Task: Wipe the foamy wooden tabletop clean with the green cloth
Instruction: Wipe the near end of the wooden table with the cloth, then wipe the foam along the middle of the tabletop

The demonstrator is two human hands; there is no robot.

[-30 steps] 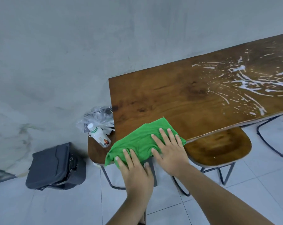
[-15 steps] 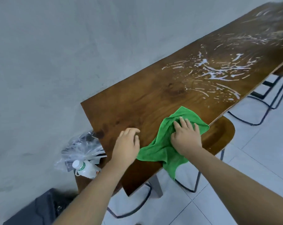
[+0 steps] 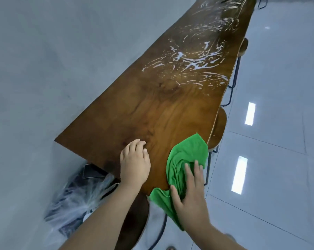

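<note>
Now the left hand [image 3: 134,165] has quit the green cloth [image 3: 187,152], resting loose and empty on the worktop [image 3: 152,109], while the flat-fingered right hand [image 3: 190,193] alone presses it at the worktop's near edge, foam [image 3: 192,62] farther along awaiting wiping.

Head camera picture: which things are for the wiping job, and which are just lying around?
For the job: green cloth, under the right hand; wooden tabletop, where the left hand rests; white foam farther along it.
Just lying about: plastic bag below the table's end; wooden stool tucked under the table's edge.
</note>
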